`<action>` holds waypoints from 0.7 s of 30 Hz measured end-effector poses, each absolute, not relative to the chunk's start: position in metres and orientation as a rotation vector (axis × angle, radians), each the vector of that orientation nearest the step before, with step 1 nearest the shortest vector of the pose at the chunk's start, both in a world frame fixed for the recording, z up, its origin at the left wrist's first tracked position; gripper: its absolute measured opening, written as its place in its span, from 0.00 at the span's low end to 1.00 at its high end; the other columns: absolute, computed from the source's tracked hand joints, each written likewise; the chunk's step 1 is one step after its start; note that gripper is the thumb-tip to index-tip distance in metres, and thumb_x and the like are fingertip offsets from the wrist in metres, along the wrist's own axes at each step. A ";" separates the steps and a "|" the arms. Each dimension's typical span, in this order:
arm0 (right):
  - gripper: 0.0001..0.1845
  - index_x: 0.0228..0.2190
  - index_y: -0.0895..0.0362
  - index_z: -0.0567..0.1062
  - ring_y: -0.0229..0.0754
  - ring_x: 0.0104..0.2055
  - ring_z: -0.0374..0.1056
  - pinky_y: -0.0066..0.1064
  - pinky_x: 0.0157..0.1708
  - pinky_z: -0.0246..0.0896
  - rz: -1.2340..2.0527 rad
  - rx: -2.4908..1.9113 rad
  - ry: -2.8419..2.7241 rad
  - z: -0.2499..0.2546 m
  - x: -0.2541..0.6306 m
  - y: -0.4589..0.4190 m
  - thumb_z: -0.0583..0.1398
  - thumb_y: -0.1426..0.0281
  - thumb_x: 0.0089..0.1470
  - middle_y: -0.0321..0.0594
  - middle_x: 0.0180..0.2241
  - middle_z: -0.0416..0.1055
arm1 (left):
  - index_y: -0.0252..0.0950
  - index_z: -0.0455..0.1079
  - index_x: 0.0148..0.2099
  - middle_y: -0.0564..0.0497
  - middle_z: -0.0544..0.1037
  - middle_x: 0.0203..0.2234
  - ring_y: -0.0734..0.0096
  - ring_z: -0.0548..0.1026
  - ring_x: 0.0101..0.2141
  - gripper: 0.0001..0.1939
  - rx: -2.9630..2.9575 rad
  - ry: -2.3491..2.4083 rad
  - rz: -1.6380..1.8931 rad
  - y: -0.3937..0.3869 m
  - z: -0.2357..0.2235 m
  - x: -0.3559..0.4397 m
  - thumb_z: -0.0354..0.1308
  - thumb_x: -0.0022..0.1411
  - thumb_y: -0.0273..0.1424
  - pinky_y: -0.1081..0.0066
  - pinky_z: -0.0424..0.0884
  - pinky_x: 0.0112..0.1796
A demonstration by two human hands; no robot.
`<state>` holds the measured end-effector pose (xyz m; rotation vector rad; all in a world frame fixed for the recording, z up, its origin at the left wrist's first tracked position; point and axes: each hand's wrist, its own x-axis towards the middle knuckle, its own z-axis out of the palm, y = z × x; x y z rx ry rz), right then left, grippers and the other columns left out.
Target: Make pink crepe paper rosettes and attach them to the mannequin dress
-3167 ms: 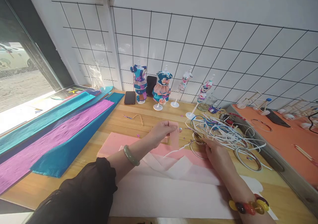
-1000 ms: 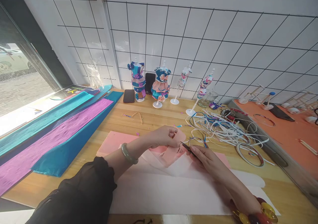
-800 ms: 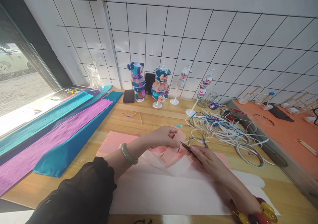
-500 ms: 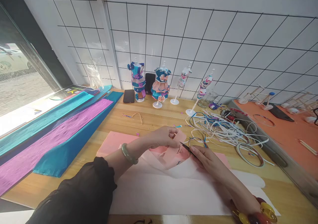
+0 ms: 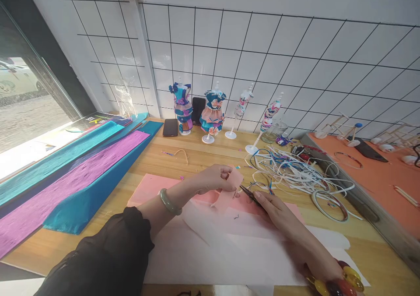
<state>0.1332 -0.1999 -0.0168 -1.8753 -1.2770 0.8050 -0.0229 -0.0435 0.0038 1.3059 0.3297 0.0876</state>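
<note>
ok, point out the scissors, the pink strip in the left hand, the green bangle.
Scissors (image 5: 248,193), head view: on the blades.
Pink strip (image 5: 236,177), head view: on its upper part.
Green bangle (image 5: 167,202), head view: on its visible band.

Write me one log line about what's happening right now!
left hand: holds pink paper | right hand: holds dark tool, likely scissors | white strips: heaped on table
</note>
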 end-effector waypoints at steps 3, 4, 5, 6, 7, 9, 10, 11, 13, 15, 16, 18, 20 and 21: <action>0.25 0.22 0.55 0.72 0.41 0.24 0.59 0.30 0.23 0.52 0.778 -1.887 -1.155 -0.019 0.135 -0.199 0.50 0.49 0.51 0.38 0.20 0.65 | 0.33 0.67 0.39 0.47 0.75 0.33 0.63 0.76 0.33 0.17 1.260 0.355 0.134 -0.045 0.006 -0.022 0.63 0.43 0.25 0.59 0.71 0.38; 0.25 0.22 0.55 0.71 0.39 0.22 0.57 0.30 0.21 0.50 0.792 -1.881 -1.118 -0.020 0.135 -0.199 0.50 0.49 0.52 0.37 0.18 0.63 | 0.33 0.67 0.39 0.47 0.76 0.32 0.64 0.76 0.32 0.17 1.246 0.374 0.155 -0.046 0.006 -0.021 0.63 0.43 0.25 0.59 0.71 0.38; 0.25 0.22 0.55 0.70 0.38 0.20 0.55 0.29 0.19 0.47 0.815 -1.866 -1.089 -0.022 0.136 -0.199 0.49 0.49 0.52 0.35 0.17 0.61 | 0.33 0.67 0.39 0.48 0.76 0.31 0.65 0.76 0.31 0.17 1.233 0.396 0.180 -0.047 0.005 -0.020 0.62 0.43 0.24 0.60 0.71 0.37; 0.25 0.22 0.56 0.69 0.36 0.19 0.53 0.28 0.18 0.45 0.834 -1.842 -1.070 -0.023 0.136 -0.198 0.49 0.49 0.52 0.34 0.17 0.60 | 0.33 0.67 0.39 0.48 0.75 0.30 0.66 0.76 0.30 0.17 1.219 0.420 0.207 -0.048 0.003 -0.018 0.62 0.43 0.24 0.60 0.71 0.36; 0.24 0.23 0.56 0.69 0.35 0.19 0.52 0.27 0.17 0.45 0.836 -1.817 -1.057 -0.024 0.136 -0.197 0.49 0.50 0.52 0.34 0.18 0.60 | 0.33 0.67 0.38 0.49 0.75 0.28 0.67 0.76 0.29 0.16 1.207 0.443 0.235 -0.050 0.001 -0.017 0.62 0.43 0.23 0.61 0.71 0.35; 0.21 0.26 0.56 0.69 0.35 0.21 0.56 0.27 0.20 0.49 0.783 -1.789 -1.042 -0.026 0.134 -0.196 0.53 0.51 0.50 0.34 0.21 0.63 | 0.33 0.67 0.38 0.49 0.75 0.26 0.68 0.75 0.28 0.16 1.194 0.476 0.287 -0.055 -0.005 -0.012 0.61 0.43 0.22 0.64 0.71 0.33; 0.20 0.28 0.56 0.69 0.36 0.24 0.60 0.27 0.23 0.53 0.748 -1.780 -1.036 -0.026 0.133 -0.195 0.56 0.52 0.48 0.35 0.24 0.66 | 0.32 0.68 0.38 0.49 0.75 0.26 0.69 0.74 0.28 0.15 1.188 0.486 0.302 -0.058 -0.009 -0.010 0.60 0.44 0.22 0.66 0.70 0.32; 0.19 0.29 0.56 0.69 0.39 0.28 0.63 0.28 0.27 0.56 0.715 -1.774 -1.029 -0.027 0.132 -0.194 0.58 0.53 0.46 0.37 0.27 0.69 | 0.32 0.68 0.38 0.49 0.75 0.26 0.70 0.74 0.28 0.15 1.180 0.503 0.317 -0.060 -0.012 -0.008 0.60 0.44 0.22 0.68 0.70 0.31; 0.20 0.31 0.57 0.68 0.43 0.35 0.66 0.32 0.34 0.59 0.709 -1.775 -1.032 -0.027 0.128 -0.193 0.62 0.54 0.42 0.41 0.32 0.71 | 0.32 0.68 0.37 0.50 0.74 0.25 0.72 0.73 0.28 0.14 1.144 0.506 0.337 -0.065 -0.019 -0.004 0.61 0.43 0.22 0.69 0.68 0.32; 0.20 0.31 0.57 0.67 0.46 0.37 0.67 0.35 0.37 0.59 0.721 -1.783 -1.042 -0.029 0.126 -0.191 0.62 0.55 0.41 0.43 0.34 0.72 | 0.31 0.69 0.36 0.49 0.75 0.27 0.71 0.73 0.30 0.15 1.108 0.493 0.345 -0.068 -0.025 -0.001 0.63 0.42 0.24 0.68 0.68 0.34; 0.20 0.31 0.57 0.67 0.47 0.37 0.67 0.36 0.37 0.59 0.713 -1.784 -1.048 -0.030 0.125 -0.191 0.62 0.56 0.41 0.44 0.34 0.72 | 0.31 0.69 0.36 0.48 0.75 0.29 0.69 0.74 0.31 0.15 1.100 0.485 0.349 -0.069 -0.027 0.000 0.64 0.41 0.24 0.67 0.68 0.36; 0.19 0.30 0.57 0.66 0.47 0.36 0.67 0.37 0.38 0.60 0.690 -1.772 -1.066 -0.033 0.125 -0.190 0.62 0.57 0.42 0.44 0.33 0.72 | 0.30 0.69 0.35 0.46 0.76 0.31 0.67 0.74 0.33 0.16 1.107 0.470 0.356 -0.070 -0.032 0.002 0.65 0.40 0.25 0.65 0.67 0.38; 0.18 0.29 0.56 0.65 0.46 0.35 0.67 0.36 0.37 0.60 0.669 -1.756 -1.081 -0.035 0.125 -0.189 0.62 0.57 0.42 0.43 0.32 0.72 | 0.30 0.70 0.35 0.46 0.76 0.31 0.68 0.74 0.33 0.16 1.121 0.454 0.356 -0.070 -0.035 0.003 0.66 0.39 0.27 0.66 0.67 0.39; 0.18 0.28 0.56 0.65 0.46 0.35 0.67 0.36 0.36 0.60 0.668 -1.754 -1.088 -0.035 0.125 -0.189 0.62 0.57 0.42 0.42 0.31 0.72 | 0.31 0.70 0.34 0.46 0.76 0.31 0.68 0.74 0.33 0.17 1.126 0.444 0.350 -0.070 -0.036 0.003 0.67 0.38 0.28 0.66 0.67 0.39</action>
